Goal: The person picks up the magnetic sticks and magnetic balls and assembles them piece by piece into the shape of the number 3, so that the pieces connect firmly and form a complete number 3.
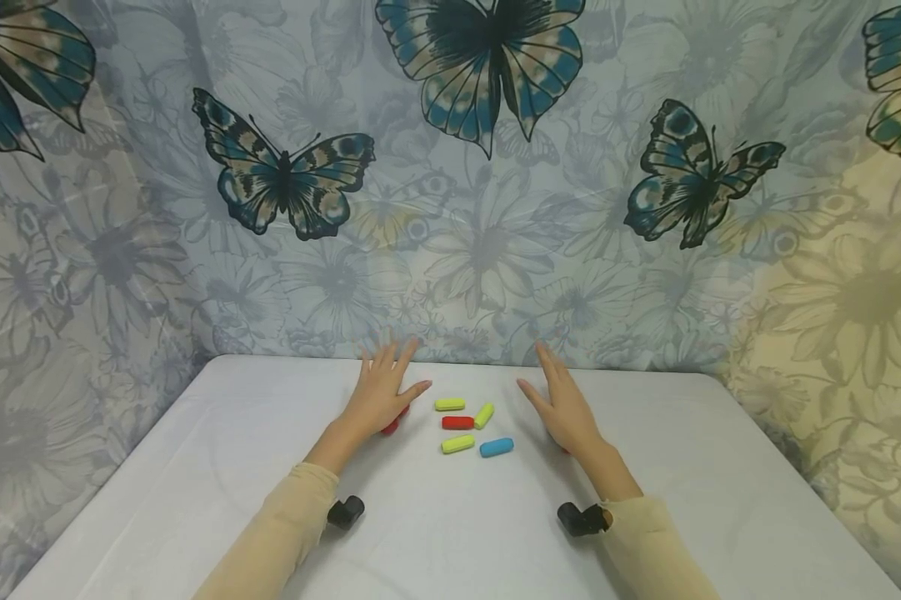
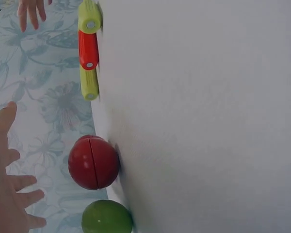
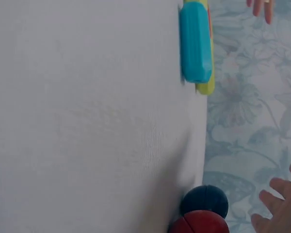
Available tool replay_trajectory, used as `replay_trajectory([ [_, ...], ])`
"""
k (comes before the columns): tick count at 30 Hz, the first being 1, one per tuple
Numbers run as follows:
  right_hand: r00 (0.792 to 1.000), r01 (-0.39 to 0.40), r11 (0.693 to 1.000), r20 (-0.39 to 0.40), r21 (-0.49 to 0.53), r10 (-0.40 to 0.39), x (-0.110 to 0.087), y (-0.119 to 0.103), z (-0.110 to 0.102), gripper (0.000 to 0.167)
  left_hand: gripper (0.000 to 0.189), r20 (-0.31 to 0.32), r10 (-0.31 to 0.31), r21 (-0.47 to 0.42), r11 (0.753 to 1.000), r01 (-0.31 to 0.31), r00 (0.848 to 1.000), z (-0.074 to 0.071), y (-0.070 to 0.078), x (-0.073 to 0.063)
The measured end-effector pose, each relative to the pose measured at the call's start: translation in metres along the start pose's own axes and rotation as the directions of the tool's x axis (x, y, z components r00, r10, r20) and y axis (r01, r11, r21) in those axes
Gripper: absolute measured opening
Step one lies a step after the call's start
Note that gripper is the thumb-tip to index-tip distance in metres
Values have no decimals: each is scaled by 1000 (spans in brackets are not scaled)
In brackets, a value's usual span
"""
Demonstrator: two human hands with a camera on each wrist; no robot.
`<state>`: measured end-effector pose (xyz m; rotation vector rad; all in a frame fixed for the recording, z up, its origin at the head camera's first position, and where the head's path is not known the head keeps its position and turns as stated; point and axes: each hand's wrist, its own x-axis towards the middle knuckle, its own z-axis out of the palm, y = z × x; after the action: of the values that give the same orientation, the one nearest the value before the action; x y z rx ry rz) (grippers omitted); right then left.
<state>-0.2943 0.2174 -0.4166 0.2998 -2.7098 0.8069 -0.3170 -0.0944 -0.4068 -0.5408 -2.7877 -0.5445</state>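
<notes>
My left hand (image 1: 378,393) hovers over the left part of the table, fingers spread. Partly hidden below it is a red ball (image 1: 390,427); in the left wrist view this red ball (image 2: 93,162) has a seam, and a green ball (image 2: 106,217) sits beside it. My right hand (image 1: 570,414) is raised at the right, its fingers extended. Near it in the right wrist view are a dark blue ball (image 3: 204,200) and another red ball (image 3: 201,223). Between the hands lie three yellow-green sticks (image 1: 458,444), a red stick (image 1: 458,422) and a blue stick (image 1: 497,447).
A white-covered table (image 1: 435,533) spans the lower view. Behind it hangs a cloth backdrop (image 1: 488,250) printed with flowers and butterflies. Each wrist carries a black camera, the left camera (image 1: 347,512) and right camera (image 1: 581,519) both facing inward.
</notes>
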Motion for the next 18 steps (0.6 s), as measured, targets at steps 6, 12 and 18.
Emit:
replay_trajectory([
  [6,999,-33,975,32,218,27,-10,-1,-2,70,76,-14,6,-221,975,-9,1000,1,0,-8],
  [12,1000,-9,929,12,370,5,-23,0,-7,63,71,7,-31,-460,888,31,1000,4,4,-17],
  [18,999,45,864,-27,502,-36,-37,11,-14,48,62,-10,-14,-556,831,6,1000,8,12,-25],
])
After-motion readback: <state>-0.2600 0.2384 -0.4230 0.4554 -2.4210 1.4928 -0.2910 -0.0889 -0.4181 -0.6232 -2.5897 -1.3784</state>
